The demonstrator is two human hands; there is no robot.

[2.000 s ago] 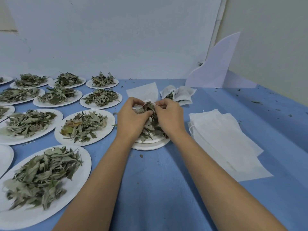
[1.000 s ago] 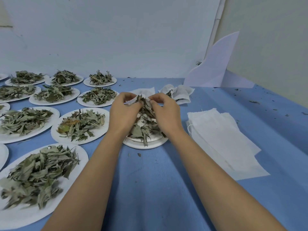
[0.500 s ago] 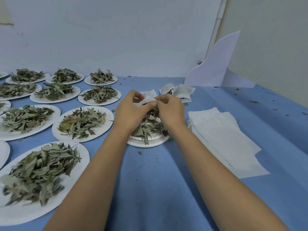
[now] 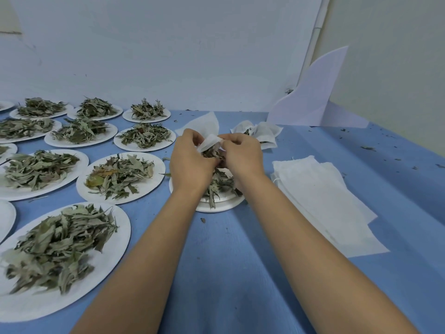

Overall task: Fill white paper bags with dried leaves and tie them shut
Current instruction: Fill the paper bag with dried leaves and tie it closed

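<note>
The bag (image 4: 210,143), leaves (image 4: 211,153) poking from it, hangs just above the plate (image 4: 218,208). The left hand (image 4: 190,165) and right hand (image 4: 244,158) both pinch its mouth. Right of the plate lies a stack (image 4: 313,194) of empty bags, behind it a filled bag (image 4: 261,133), and left of it other plates (image 4: 149,189) of leaves.
</note>
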